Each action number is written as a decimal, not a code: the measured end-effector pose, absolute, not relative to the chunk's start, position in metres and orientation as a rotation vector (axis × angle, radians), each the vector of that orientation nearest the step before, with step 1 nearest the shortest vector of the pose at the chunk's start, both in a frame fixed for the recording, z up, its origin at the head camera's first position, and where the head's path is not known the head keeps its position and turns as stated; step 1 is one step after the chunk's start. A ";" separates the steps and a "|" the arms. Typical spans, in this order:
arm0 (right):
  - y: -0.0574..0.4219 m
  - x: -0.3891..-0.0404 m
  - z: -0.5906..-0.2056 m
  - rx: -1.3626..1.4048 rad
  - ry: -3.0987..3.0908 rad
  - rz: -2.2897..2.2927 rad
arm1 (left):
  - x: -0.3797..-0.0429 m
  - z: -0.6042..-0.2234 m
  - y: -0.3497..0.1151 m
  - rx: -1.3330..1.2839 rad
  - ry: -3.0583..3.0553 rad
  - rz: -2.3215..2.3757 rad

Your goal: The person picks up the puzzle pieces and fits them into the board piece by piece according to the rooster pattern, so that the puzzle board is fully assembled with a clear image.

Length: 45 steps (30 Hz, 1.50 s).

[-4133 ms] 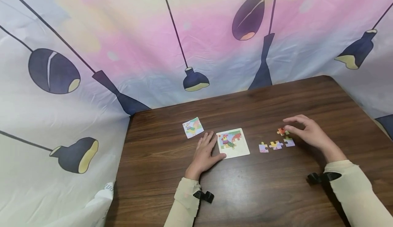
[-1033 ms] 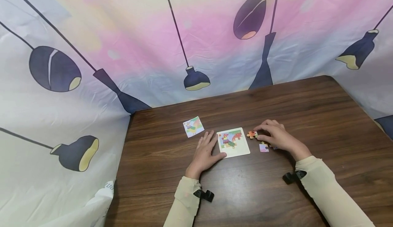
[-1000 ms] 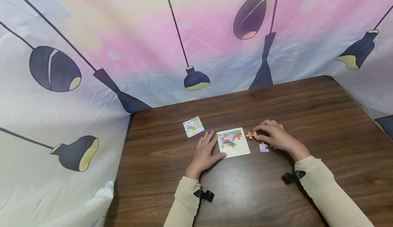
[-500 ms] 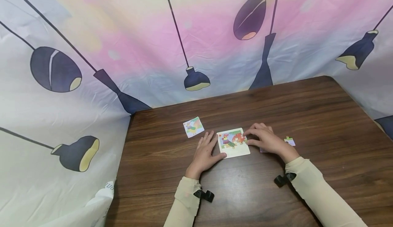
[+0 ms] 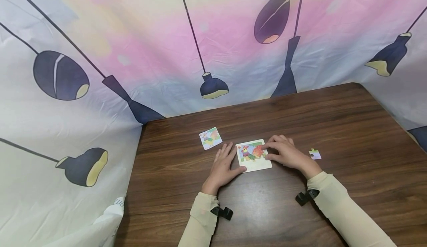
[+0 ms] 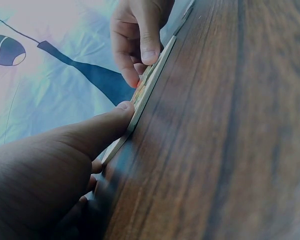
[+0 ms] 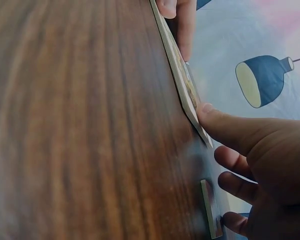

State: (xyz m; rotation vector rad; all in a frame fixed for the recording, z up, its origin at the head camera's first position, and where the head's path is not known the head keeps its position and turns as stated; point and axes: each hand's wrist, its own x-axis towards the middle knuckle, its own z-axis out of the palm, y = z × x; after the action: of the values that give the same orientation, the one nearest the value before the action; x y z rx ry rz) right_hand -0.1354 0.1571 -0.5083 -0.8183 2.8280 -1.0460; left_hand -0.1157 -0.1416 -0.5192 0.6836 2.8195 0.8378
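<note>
A square puzzle board (image 5: 256,165) shows a partly assembled colourful bird picture above a bare cream strip. Along its left side lies my left hand (image 5: 221,169), fingers extended and thumb on the near left corner. My right hand (image 5: 286,152) reaches over the right edge, thumb and index finger at either side of a red-orange puzzle piece (image 5: 264,153) that lies flush with the picture. The left wrist view shows that index fingertip low against the board's top. In the right wrist view the right thumb touches the board's rim, while the other fingers curl beside it.
One loose lilac and green puzzle piece (image 5: 315,154) lies right of the right hand. Another piece (image 7: 210,210) sits beneath the right fingers, hidden from the head view. A small picture card (image 5: 211,138) lies behind the left hand on the brown table (image 5: 173,187), backed by a printed curtain.
My right hand has moved left from the loose pieces, carrying the red-orange puzzle piece onto the board's right side, where it now sits in the picture. My left hand stays in place.
</note>
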 end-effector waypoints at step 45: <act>0.229 -0.108 -0.506 -0.574 2.920 -1.149 | -0.115 -0.518 -0.142 0.689 2.817 0.843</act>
State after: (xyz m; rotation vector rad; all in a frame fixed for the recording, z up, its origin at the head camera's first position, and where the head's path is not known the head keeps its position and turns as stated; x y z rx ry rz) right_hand -0.1080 0.2295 -0.5062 -0.5742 2.9201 -1.1493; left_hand -0.1151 -0.1416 -0.5177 0.6891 2.8173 0.8433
